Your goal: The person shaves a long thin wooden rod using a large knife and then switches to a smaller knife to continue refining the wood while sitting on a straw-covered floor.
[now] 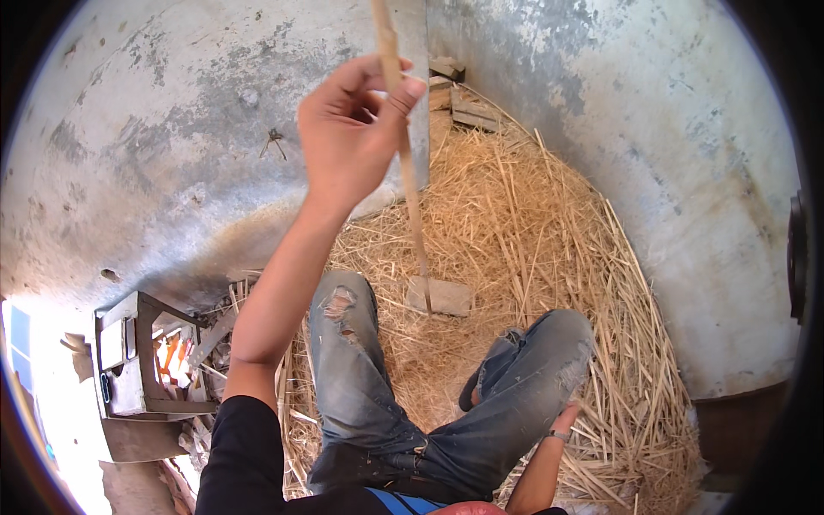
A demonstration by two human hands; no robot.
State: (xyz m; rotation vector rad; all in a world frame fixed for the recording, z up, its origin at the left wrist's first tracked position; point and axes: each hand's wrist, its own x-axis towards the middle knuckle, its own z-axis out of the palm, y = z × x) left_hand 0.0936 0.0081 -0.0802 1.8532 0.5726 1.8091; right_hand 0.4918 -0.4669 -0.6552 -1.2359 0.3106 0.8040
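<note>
My left hand (360,120) is raised in front of me, its thumb and fingers closed around a long thin bamboo stick (412,193). The stick stands nearly upright; its top runs out of the picture. Its lower end reaches down to a flat greyish block (448,297) lying in the straw between my knees; whether they touch I cannot tell. My right hand (564,421) is low beside my right knee, with a band at the wrist. The leg hides its fingers and anything in them.
Straw and split strips (524,206) cover the floor around my legs. Worn plaster walls (635,129) meet ahead, with wood pieces (474,112) in the corner. At left stands a small wooden box-like stand (129,382) with odds and ends inside. A dark round object (797,257) is at the right wall.
</note>
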